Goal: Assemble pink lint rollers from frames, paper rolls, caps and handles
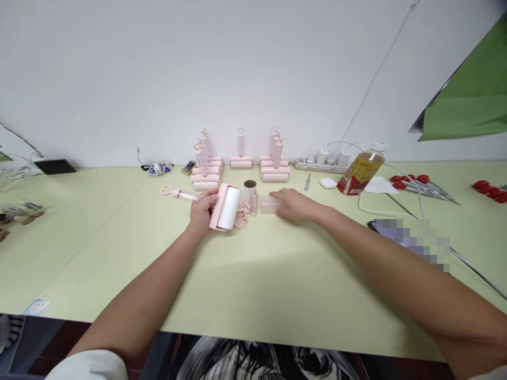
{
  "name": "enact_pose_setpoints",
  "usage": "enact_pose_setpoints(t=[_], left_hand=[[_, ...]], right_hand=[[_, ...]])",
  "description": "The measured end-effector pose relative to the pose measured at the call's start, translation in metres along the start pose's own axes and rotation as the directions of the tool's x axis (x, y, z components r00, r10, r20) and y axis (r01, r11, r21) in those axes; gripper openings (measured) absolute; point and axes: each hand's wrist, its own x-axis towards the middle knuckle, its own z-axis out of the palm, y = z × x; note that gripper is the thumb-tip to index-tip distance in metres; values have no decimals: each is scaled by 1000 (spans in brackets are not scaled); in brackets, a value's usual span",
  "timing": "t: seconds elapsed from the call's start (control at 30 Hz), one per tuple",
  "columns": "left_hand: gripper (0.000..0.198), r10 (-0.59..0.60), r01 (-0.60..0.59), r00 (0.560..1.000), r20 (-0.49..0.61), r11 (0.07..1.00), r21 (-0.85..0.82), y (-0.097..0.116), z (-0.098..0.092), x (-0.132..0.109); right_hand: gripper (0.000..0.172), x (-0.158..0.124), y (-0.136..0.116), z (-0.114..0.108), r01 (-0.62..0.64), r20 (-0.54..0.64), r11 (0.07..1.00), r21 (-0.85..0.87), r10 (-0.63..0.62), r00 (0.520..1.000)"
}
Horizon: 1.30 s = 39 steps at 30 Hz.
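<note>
My left hand [202, 214] is wrapped round a pink lint roller [228, 208], tilted above the table with its white sticky roll facing up. The clear handle with a heart-shaped loop sticks out to the left. My right hand [297, 205] grips the right end of a translucent plastic cover [268, 205] lying on the table. Between my hands stand a cardboard tube [250, 184] and a short clear pink handle piece [254, 203]. Small pink plastic parts [240, 219] lie beside them, partly hidden by the roller.
Several lint rollers [275, 171] stand along the wall. A power strip [325, 166], a screwdriver [307, 182], a drink bottle [361, 171] and red-handled tools [423, 184] are to the right. A phone [400, 237] lies by my right forearm. Cables [157, 169] lie at the back left.
</note>
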Motion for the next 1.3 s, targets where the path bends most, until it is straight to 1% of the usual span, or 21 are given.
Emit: enact_pose_setpoints(t=[0.17,0.33,0.4,0.43,0.5,0.53,0.57,0.6,0.63,0.67,0.7,0.77,0.87,0.9,0.93,1.03,1.07,1.1,1.2,1.23,1.3], left_hand=[[33,32,-34,997,68,999,22,-12,-6,13],[28,63,-64,997,33,997,32,-9,-3,19],[31,54,-55,996,69,998,20,-4,1,13],[33,48,-49,994,99,999,9,-2,4,7],[35,48,-46,986,158,999,-11,3,12,-6],[37,53,-51,981,184,999,-16,4,17,-14],[39,58,-56,973,222,998,-12,5,23,-23],[42,60,-61,961,270,998,-3,6,30,-31],[45,54,-61,943,329,998,11,5,35,-40],[50,43,-57,919,392,998,23,5,40,-48],[54,28,-51,892,451,998,40,3,43,-54],[62,-9,-61,838,546,992,111,-2,44,-63],[61,-61,-115,781,622,964,239,-11,35,-60],[58,-90,-102,769,633,960,260,-13,31,-55],[55,-131,-58,766,629,961,271,-15,28,-49],[48,-289,162,789,543,949,269,-12,21,-32],[47,-320,213,796,514,943,258,-10,21,-28],[48,-325,230,805,496,942,243,-7,21,-26],[45,-251,150,815,522,962,228,0,25,-30],[43,-230,115,807,544,965,237,1,26,-33],[39,-241,92,762,601,959,269,-2,28,-38]], right_hand=[[60,-6,9,0,-5,-4,1000,-2,5,1000],[61,-12,18,-2,-38,-4,999,23,38,999],[63,-18,14,-5,-54,-80,997,51,58,995],[62,-22,7,-6,-52,-153,995,81,64,986],[57,-35,-13,-7,-2,-332,978,210,73,940],[54,-42,-26,-7,37,-394,939,342,108,913],[52,-50,-41,-6,76,-400,853,517,161,902],[54,-57,-55,-5,117,-347,704,700,193,918],[58,-64,-68,-3,140,-268,527,838,175,947],[61,-70,-78,-1,137,-205,373,918,150,967],[59,-74,-85,1,113,-161,263,958,170,972],[49,-79,-88,4,69,-97,115,991,259,961],[37,-82,-73,5,26,-26,4,1000,353,935],[34,-83,-67,5,5,-3,-5,1000,357,934],[31,-83,-62,4,-22,20,1,1000,353,935],[32,-83,-56,4,-114,80,79,990,348,934],[35,-84,-56,5,-141,96,108,984,339,936],[37,-84,-57,6,-162,112,132,978,320,941],[39,-84,-62,12,-191,158,199,961,167,973],[38,-84,-63,14,-180,162,223,958,100,982],[37,-83,-65,18,-138,144,259,956,-5,990]])
